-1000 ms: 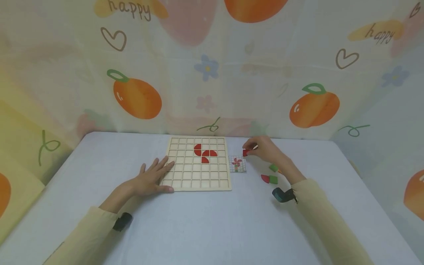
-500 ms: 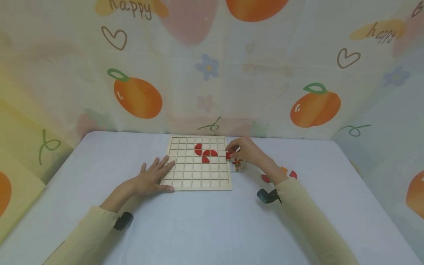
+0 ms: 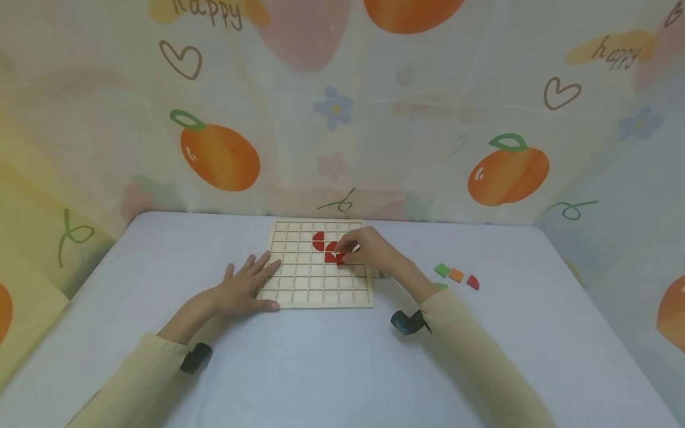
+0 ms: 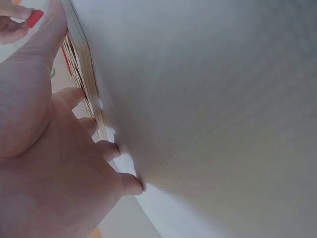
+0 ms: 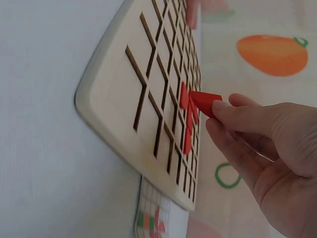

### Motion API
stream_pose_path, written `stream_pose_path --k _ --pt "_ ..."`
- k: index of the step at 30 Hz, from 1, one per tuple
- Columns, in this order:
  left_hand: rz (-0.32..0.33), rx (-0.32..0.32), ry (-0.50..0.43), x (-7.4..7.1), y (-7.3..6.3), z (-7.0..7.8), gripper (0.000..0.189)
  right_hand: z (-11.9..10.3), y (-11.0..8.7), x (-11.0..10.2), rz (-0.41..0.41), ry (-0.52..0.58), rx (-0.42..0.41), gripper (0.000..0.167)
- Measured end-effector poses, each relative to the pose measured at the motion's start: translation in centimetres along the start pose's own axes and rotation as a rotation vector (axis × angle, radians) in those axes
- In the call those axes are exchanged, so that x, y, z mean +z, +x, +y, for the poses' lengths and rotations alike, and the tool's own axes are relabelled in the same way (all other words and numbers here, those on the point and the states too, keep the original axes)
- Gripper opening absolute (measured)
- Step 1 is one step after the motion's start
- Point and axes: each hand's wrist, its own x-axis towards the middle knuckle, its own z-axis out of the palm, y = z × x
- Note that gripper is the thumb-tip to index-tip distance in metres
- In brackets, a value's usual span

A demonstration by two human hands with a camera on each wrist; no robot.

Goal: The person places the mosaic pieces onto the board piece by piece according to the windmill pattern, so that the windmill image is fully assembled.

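A cream wooden grid board [image 3: 299, 284] lies at the middle of the table. Spread fingers of my left hand [image 3: 241, 291] rest along its left edge, the thumb at the near corner. Over the grid, my right hand [image 3: 374, 249] pinches a red quarter-circle tile [image 5: 205, 102] between thumb and fingers. In the head view this tile overlaps the cells just right of a lower red tile [image 3: 329, 258] set in the board. Another red tile [image 3: 319, 241] sits further up-left in the grid; the right fingers partly cover the other red tiles there.
Right of the board lies a small printed pattern card [image 5: 148, 218], mostly behind my right hand in the head view. Further right are a green square tile [image 3: 442, 270], an orange square tile [image 3: 456, 275] and a red quarter-circle tile [image 3: 473, 282]. A fruit-print curtain [image 3: 407, 148] stands behind the table.
My right hand has carried the red tile leftward, from beside the pattern card across to over the grid. My left hand has stayed at the board's left edge.
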Motion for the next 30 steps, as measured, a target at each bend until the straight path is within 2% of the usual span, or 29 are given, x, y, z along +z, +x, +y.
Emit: stream_pose_path --k 4,9,14,21,30 --pt "0.001 0.004 -0.002 0.0 0.0 -0.2 0.098 -0.1 0.5 1.0 0.003 0.023 -0.042 0.017" --pt "0.001 0.010 -0.009 0.0 -0.1 -0.4 0.098 -0.2 1.0 2.2 -0.011 0.081 -0.040 0.016" --pt "0.000 0.004 -0.012 -0.1 -0.2 -0.2 0.098 -0.5 1.2 2.6 -0.013 0.063 -0.057 0.015" --pt "0.005 0.007 -0.009 -0.1 -0.2 -0.4 0.098 -0.7 1.0 2.8 -0.018 0.042 0.001 0.012" --pt "0.005 0.010 -0.016 0.0 -0.1 -0.4 0.098 -0.5 0.7 3.5 0.047 -0.001 0.033 0.010"
